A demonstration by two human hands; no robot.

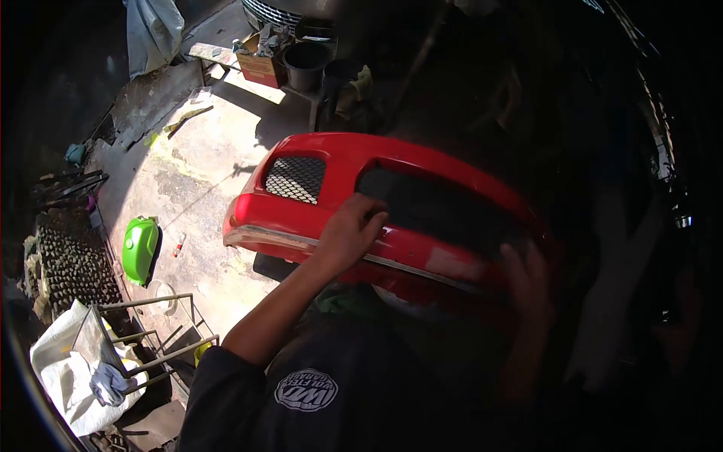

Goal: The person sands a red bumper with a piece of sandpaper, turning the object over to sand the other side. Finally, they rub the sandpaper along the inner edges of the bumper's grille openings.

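A red car bumper (422, 154) lies in front of me, with a mesh grille (295, 179) in its left opening and a large dark opening to the right. My left hand (352, 230) is on the bumper at the left end of the large opening, its fingers curled over the bar under it. In shadow at the right, my right hand (527, 275) lies against the bumper's lower face with fingers apart, beside a dull pale patch (454, 264). A worn pale strip (275, 236) runs along the lower edge.
A green fuel tank (138, 251) rests on the sunlit concrete floor at the left. Nearer me stands a metal frame (162, 358) by a white sack (56, 377). A cardboard box (262, 69) and a dark bucket (306, 66) are at the back. Deep shadow covers the right side.
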